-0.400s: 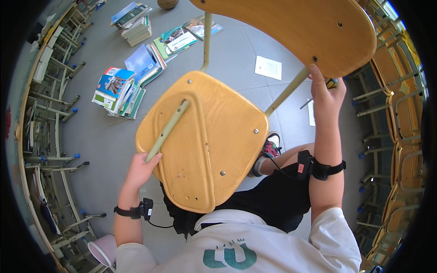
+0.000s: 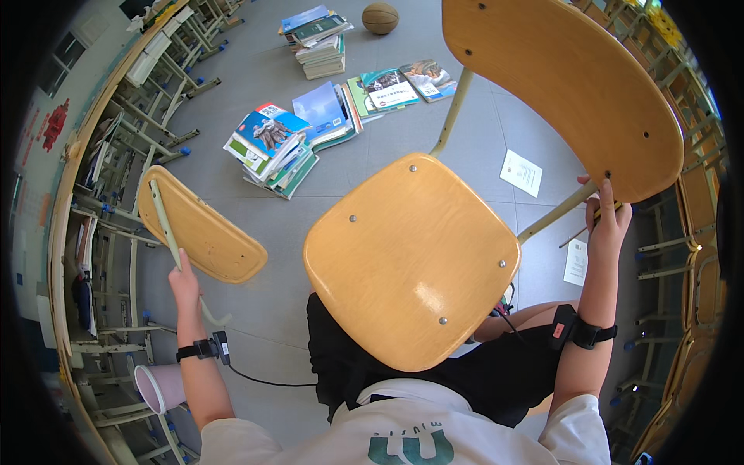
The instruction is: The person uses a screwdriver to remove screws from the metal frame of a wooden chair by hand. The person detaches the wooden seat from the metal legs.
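A wooden chair seat point(image 2: 411, 263) with several metal bolts rests over my lap, joined by metal tubes to a curved wooden backrest point(image 2: 570, 74). Off to the left, my left hand point(image 2: 184, 283) is closed round the pale metal tube of a separate wooden tablet arm point(image 2: 205, 232), held apart from the seat. At the backrest's lower right corner, my right hand point(image 2: 608, 215) grips a screwdriver point(image 2: 574, 236), its thin shaft pointing down and left. One finger of that hand touches the backrest near a bolt hole.
Book stacks point(image 2: 271, 147) and loose books point(image 2: 391, 89) lie on the grey floor ahead, with a basketball point(image 2: 380, 18) beyond. A paper sheet point(image 2: 521, 172) is right of the seat. Desks line the left, chairs point(image 2: 701, 283) the right. A pink bin point(image 2: 159, 387) stands at lower left.
My left hand has carried the tablet arm leftward off the seat, uncovering the seat's surface. The view has shifted, so the seat, backrest and books appear further right and lower.
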`<state>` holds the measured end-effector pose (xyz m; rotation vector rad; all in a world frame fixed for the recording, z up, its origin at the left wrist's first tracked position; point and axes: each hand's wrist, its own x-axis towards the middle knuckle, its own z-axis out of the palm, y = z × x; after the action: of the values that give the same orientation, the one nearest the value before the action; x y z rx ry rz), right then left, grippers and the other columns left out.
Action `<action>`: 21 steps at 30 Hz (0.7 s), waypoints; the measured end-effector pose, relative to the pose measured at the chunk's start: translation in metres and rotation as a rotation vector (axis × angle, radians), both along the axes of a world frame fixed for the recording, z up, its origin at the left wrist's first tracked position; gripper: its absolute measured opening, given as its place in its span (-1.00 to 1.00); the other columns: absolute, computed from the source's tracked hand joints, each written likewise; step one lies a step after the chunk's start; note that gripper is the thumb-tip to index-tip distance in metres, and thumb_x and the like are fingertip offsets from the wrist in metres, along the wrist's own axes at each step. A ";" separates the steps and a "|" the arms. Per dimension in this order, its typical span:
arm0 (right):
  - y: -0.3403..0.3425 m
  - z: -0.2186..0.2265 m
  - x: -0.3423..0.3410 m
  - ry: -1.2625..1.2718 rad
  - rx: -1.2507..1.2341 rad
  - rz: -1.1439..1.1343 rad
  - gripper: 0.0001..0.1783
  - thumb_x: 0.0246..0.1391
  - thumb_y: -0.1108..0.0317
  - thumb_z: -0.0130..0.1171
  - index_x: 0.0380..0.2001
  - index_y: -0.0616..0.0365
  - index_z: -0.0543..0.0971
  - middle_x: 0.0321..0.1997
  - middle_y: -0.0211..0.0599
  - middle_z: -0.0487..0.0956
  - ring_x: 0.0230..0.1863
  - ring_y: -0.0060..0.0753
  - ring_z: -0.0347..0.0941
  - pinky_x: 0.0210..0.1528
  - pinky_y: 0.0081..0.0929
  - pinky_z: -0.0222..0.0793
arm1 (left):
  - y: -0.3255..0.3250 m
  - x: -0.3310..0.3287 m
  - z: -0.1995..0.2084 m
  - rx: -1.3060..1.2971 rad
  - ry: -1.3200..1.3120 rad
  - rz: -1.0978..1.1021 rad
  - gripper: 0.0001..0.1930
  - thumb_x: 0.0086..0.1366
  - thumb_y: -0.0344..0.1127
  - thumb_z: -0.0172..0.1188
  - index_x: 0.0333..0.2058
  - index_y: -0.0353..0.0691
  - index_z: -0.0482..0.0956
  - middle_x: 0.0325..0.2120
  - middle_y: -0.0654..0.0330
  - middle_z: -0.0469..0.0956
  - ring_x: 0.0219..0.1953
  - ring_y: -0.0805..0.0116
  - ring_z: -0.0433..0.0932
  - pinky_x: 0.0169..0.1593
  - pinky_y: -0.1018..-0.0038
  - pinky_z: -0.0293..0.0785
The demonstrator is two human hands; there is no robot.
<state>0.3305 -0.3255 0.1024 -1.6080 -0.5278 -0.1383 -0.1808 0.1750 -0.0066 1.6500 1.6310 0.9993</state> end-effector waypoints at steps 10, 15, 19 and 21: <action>-0.019 -0.014 0.008 0.009 -0.049 -0.067 -0.57 0.32 0.07 -0.12 -0.14 0.28 0.45 -0.33 -0.25 0.51 -0.84 -0.75 -0.01 -0.81 -0.77 -0.16 | 0.157 0.121 -0.078 -0.213 0.221 -0.030 -0.28 0.33 0.25 -0.11 -0.45 -0.49 0.51 -0.65 0.03 0.47 -0.70 0.19 0.45 -0.62 0.29 0.34; -0.010 -0.005 -0.003 0.079 -0.017 -0.045 -0.55 0.32 0.02 -0.11 -0.08 0.22 0.42 -0.28 -0.29 0.45 -0.85 -0.73 -0.05 -0.86 -0.77 -0.16 | 0.235 0.183 -0.182 -0.242 0.314 -0.012 -0.30 0.33 0.21 -0.11 -0.33 -0.51 0.56 -0.49 -0.22 0.58 -0.40 -0.18 0.59 -0.30 0.12 0.49; 0.005 -0.002 -0.024 0.152 0.006 -0.246 -0.52 0.31 -0.05 -0.15 -0.09 0.20 0.39 -0.28 -0.32 0.43 -0.83 -0.70 -0.05 -0.82 -0.76 -0.12 | 0.275 0.231 -0.166 -0.098 0.400 -0.131 -0.36 0.36 0.12 -0.11 -0.37 -0.50 0.60 -0.43 -0.29 0.57 -0.28 -0.26 0.56 -0.18 0.05 0.46; 0.016 0.002 -0.023 0.192 0.005 -0.349 -0.49 0.32 -0.08 -0.18 -0.09 0.20 0.38 -0.28 -0.33 0.42 -0.81 -0.69 -0.06 -0.80 -0.77 -0.13 | 0.287 0.248 -0.168 -0.076 0.446 -0.138 -0.39 0.37 0.09 -0.10 -0.42 -0.45 0.62 -0.44 -0.28 0.57 -0.29 -0.25 0.56 -0.18 0.05 0.46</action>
<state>0.3078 -0.3096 0.1042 -1.6766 -0.0961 -0.2425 0.0669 0.4620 -0.1749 2.0016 1.7735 0.5148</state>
